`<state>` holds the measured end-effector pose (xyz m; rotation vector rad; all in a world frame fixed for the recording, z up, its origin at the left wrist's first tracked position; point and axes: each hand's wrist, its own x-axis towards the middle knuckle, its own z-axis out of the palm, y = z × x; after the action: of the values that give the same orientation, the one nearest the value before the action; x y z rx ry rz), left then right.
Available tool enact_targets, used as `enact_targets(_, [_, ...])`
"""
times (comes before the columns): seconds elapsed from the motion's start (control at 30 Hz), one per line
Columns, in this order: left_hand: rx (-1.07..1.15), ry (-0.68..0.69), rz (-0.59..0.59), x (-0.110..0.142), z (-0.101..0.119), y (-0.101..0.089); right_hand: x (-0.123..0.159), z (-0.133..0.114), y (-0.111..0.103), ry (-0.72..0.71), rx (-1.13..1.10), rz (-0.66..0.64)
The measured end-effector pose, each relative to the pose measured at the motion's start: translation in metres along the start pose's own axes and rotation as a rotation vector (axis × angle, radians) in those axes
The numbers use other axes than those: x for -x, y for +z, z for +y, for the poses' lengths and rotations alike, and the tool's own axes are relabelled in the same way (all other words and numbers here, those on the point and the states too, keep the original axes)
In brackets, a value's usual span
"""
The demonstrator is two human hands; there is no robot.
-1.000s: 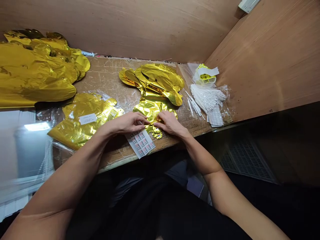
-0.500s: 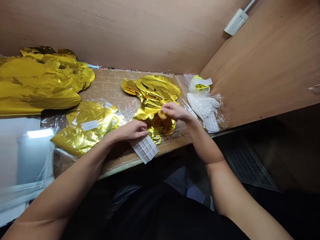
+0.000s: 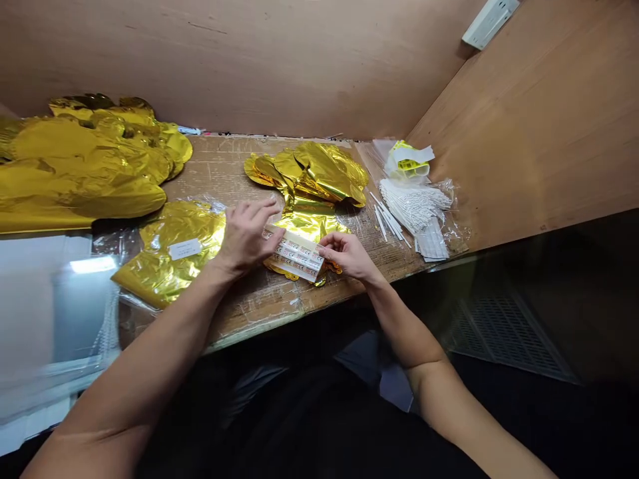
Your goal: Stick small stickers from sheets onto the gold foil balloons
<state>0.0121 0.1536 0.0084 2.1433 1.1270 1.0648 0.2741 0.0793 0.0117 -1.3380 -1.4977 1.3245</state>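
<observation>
Sticker sheet (image 3: 294,256) of unreadable print, pinched in right grip (image 3: 347,256), left grip (image 3: 244,236) open beside

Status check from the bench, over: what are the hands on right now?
Right hand gripping sticker sheet. Left hand open, beside the sheet's other end. Gold foil balloon under the sheet; bagged gold foil left of left hand.

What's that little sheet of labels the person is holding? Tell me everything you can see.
The small rectangular sheet of labels looks like thin paper, printed in rows with reddish marks too small to read, with a plain cream strip along its far edge. It slants, pinched at its right end by the right hand, the left hand just beside its other end, above a gold foil balloon.
</observation>
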Motion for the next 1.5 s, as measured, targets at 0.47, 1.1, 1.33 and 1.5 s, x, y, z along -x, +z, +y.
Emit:
enact_targets(0.47, [-0.267, 0.287, -0.302, 0.011, 0.015, 0.023, 0.004, -0.008, 0.015, -0.264, 0.425, 0.050])
enact_targets(1.1, [-0.236, 0.409, -0.536, 0.006, -0.008, 0.027, -0.024, -0.011, -0.017, -0.233, 0.770, -0.277])
enact_targets(1.33, [-0.221, 0.415, -0.571, 0.005, -0.015, 0.026, -0.017, -0.002, -0.028, -0.301, 0.890, -0.027])
enact_targets(1.5, [-0.265, 0.473, -0.436, 0.006, -0.001, 0.017, -0.029, 0.008, -0.024, -0.252, 0.704, -0.165])
